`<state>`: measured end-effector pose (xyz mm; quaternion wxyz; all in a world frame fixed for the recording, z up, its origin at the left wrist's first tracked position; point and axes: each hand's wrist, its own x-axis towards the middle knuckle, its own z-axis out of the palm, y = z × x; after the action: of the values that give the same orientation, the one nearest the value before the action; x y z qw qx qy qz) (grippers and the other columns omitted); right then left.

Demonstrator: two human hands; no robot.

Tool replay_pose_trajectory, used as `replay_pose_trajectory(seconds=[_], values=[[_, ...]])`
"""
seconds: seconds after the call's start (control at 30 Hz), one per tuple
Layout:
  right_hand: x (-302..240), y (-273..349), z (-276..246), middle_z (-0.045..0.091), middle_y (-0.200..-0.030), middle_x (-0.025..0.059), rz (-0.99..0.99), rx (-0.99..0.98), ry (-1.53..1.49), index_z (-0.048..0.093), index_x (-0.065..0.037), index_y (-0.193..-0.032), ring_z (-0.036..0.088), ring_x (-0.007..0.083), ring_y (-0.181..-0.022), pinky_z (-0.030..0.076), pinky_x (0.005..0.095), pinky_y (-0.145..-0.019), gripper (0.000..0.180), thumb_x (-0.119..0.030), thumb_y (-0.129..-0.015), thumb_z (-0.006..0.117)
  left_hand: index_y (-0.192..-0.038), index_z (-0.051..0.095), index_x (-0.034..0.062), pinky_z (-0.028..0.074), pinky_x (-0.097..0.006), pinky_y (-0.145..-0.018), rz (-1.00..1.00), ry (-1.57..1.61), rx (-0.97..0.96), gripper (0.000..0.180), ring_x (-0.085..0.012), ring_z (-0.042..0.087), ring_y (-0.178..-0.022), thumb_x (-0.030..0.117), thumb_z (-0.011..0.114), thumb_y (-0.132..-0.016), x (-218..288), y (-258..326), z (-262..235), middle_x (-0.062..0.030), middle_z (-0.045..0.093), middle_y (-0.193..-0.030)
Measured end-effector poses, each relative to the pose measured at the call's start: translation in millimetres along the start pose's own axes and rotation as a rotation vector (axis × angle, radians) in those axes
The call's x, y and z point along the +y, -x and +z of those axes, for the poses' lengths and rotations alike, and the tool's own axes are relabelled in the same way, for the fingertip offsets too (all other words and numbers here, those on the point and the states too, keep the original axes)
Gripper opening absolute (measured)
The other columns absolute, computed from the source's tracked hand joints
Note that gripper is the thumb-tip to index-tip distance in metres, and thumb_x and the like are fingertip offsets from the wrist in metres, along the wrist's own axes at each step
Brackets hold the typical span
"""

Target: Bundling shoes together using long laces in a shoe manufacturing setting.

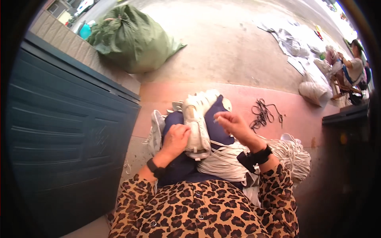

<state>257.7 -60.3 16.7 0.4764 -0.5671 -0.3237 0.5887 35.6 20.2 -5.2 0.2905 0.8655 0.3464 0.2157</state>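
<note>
The bulging green sack (133, 43) on the ground ahead is gathered at its neck, and it and the pale sack (315, 88) at right hide their contents. My left hand (177, 139) curls against the left side of the white lace-up shoe (193, 126), while my right hand (229, 123) is raised to its right, fingertips drawn close; I can't tell whether either grips anything. The shoe lies on my lap, opening nearest me, long axis running away from my body.

Cream shoe (197, 137), white cords (224, 163), navy trousers (217, 126), leopard-print shirt (190, 210), black laces (260, 114), green sack (133, 43).
</note>
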Motion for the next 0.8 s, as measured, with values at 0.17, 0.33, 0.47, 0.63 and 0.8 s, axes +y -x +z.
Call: replay_pose_trajectory(seconds=[0.17, 0.33, 0.47, 0.63, 0.8], values=[[18, -23, 33, 0.057, -0.077, 0.0000, -0.052, -0.113, -0.102, 0.057, 0.004, -0.104, 0.048, 0.0039, -0.062, 0.041, 0.0176, -0.056, 0.024, -0.014, -0.089, 0.052, -0.088, 0.059, 0.0001, 0.044, -0.037, -0.075, -0.011, -0.054, 0.007, 0.015, -0.0314, 0.054, -0.085, 0.010, 0.060, -0.077, 0, -1, 3, -0.0132, 0.058, -0.087], [33, -36, 41, 0.060, -0.083, 0.0107, -0.303, -0.060, 0.375, 0.057, 0.003, -0.105, 0.058, 0.0210, -0.073, 0.045, 0.0294, -0.065, 0.025, -0.014, -0.087, 0.052, -0.096, 0.056, 0.0006, 0.043, -0.037, -0.077, -0.031, -0.068, 0.008, 0.027, -0.0311, 0.052, -0.088, 0.011, 0.065, -0.073, -2, -2, 6, -0.0130, 0.054, -0.093], [42, -37, 38, 0.057, -0.080, 0.0181, -0.474, 0.032, 0.836, 0.058, -0.001, -0.095, 0.058, 0.0342, -0.075, 0.045, 0.0409, -0.064, 0.018, -0.015, -0.083, 0.053, -0.098, 0.055, 0.0007, 0.042, -0.036, -0.078, -0.064, -0.046, 0.019, 0.032, -0.0314, 0.051, -0.089, 0.009, 0.067, -0.070, -5, -2, 6, -0.0138, 0.051, -0.095], [55, -42, 39, 0.055, -0.073, 0.0150, -0.582, 0.083, 0.876, 0.054, -0.003, -0.087, 0.057, 0.0335, -0.070, 0.045, 0.0415, -0.060, 0.011, -0.013, -0.082, 0.053, -0.098, 0.055, 0.0002, 0.042, -0.036, -0.078, -0.060, -0.029, 0.029, 0.033, -0.0317, 0.051, -0.089, 0.009, 0.068, -0.069, -6, -3, 8, -0.0143, 0.051, -0.094], [40, -42, 43, 0.054, -0.072, 0.0131, -0.613, 0.063, 1.019, 0.052, -0.004, -0.083, 0.057, 0.0322, -0.068, 0.045, 0.0405, -0.058, 0.008, -0.012, -0.080, 0.052, -0.097, 0.055, 0.0000, 0.042, -0.036, -0.078, -0.067, -0.014, 0.028, 0.034, -0.0317, 0.051, -0.089, 0.007, 0.069, -0.068, -6, -3, 6, -0.0147, 0.051, -0.094]])
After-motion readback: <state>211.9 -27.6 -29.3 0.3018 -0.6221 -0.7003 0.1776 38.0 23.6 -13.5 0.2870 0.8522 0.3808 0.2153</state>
